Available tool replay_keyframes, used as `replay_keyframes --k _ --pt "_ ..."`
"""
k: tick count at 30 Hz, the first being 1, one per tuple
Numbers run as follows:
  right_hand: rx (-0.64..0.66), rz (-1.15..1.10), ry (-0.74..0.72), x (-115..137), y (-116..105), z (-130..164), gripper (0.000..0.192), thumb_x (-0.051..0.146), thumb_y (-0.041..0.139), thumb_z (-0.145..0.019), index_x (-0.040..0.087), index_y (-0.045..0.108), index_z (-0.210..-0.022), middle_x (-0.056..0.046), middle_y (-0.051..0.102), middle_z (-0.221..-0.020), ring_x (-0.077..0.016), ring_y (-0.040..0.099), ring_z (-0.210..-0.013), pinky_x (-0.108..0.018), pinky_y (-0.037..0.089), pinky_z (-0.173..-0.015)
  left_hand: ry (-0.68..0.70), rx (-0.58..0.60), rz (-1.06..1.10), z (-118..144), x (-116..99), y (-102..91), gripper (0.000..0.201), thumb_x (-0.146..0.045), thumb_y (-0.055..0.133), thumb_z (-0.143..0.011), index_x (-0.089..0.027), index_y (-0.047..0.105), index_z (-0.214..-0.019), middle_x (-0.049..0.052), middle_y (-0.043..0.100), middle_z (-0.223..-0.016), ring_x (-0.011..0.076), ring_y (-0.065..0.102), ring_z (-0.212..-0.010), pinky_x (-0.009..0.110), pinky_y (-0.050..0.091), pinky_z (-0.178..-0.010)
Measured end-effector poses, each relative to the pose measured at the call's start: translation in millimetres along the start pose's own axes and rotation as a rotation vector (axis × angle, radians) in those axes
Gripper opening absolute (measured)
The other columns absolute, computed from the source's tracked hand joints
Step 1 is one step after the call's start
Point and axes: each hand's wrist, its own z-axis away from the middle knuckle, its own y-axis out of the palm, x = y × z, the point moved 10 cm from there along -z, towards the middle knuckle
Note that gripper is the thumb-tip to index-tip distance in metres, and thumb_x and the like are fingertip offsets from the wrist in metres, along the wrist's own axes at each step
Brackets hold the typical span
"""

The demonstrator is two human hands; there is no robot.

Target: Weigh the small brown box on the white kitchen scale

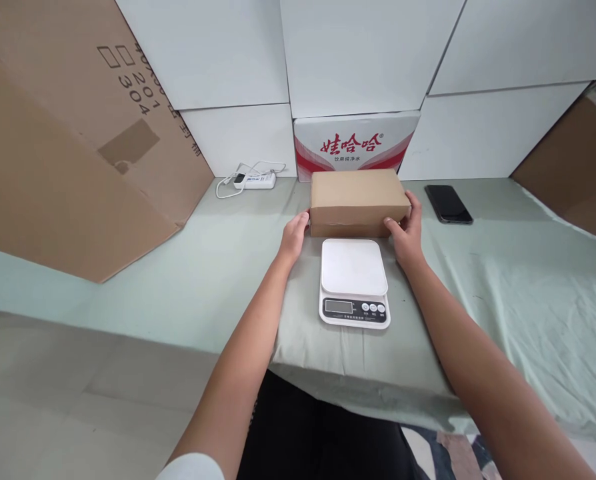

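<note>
A closed brown cardboard box (355, 190) is at the back of the cloth-covered table, in front of a white and red printed carton. My left hand (294, 238) presses against its left end, with part of the fingers hidden behind the box. Around the right end curls my right hand (407, 230), thumb on the front face and fingers at the side. Just nearer to me lies a white kitchen scale (354, 283) with a bare square platform, a grey display and several round buttons. The display looks blank.
To the right lies a black phone (448, 204). A white power strip (255, 181) with a cable sits at the back left. Large cardboard panels (73, 133) flank both sides. White boxes (348, 53) and the printed carton (355, 143) line the back.
</note>
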Motion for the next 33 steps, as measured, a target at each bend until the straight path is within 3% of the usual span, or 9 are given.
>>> replay_keyframes --k 12,20,28,33 --pt "-0.011 -0.019 -0.004 -3.2 0.1 0.4 0.094 0.044 0.078 -0.076 0.032 0.042 -0.162 -0.012 0.064 -0.158 -0.0365 0.061 -0.148 -0.059 0.050 -0.130 0.072 0.031 -0.031 -2.1 -0.5 1.3 0.066 -0.071 0.051 -0.107 -0.024 0.077 -0.144 0.009 0.078 -0.155 0.0329 0.067 -0.153 0.047 0.052 -0.128" --pt "-0.032 -0.014 0.024 -11.0 -3.7 0.2 0.104 0.051 0.079 -0.077 0.038 0.034 -0.170 -0.011 0.067 -0.154 -0.0349 0.067 -0.141 -0.057 0.056 -0.124 0.043 -0.031 -0.036 -0.8 2.2 -8.6 0.070 -0.072 0.052 -0.106 -0.024 0.073 -0.152 0.010 0.067 -0.170 0.0318 0.057 -0.163 0.048 0.046 -0.135" --pt "-0.033 -0.035 0.066 -9.4 -4.4 2.7 0.101 0.052 0.081 -0.076 0.038 0.041 -0.168 -0.010 0.065 -0.160 -0.0360 0.065 -0.144 -0.058 0.054 -0.126 0.003 -0.037 -0.020 5.0 1.7 -6.9 0.062 -0.073 0.058 -0.104 -0.030 0.079 -0.143 0.006 0.077 -0.158 0.0306 0.059 -0.161 0.045 0.046 -0.133" --pt "-0.019 -0.026 0.080 -10.8 -4.2 5.1 0.098 0.048 0.078 -0.079 0.038 0.042 -0.170 -0.009 0.064 -0.165 -0.0341 0.066 -0.142 -0.056 0.055 -0.124 0.016 -0.024 -0.034 7.0 -0.2 -4.4 0.063 -0.072 0.056 -0.105 -0.026 0.080 -0.140 0.009 0.078 -0.156 0.0316 0.060 -0.160 0.046 0.045 -0.134"
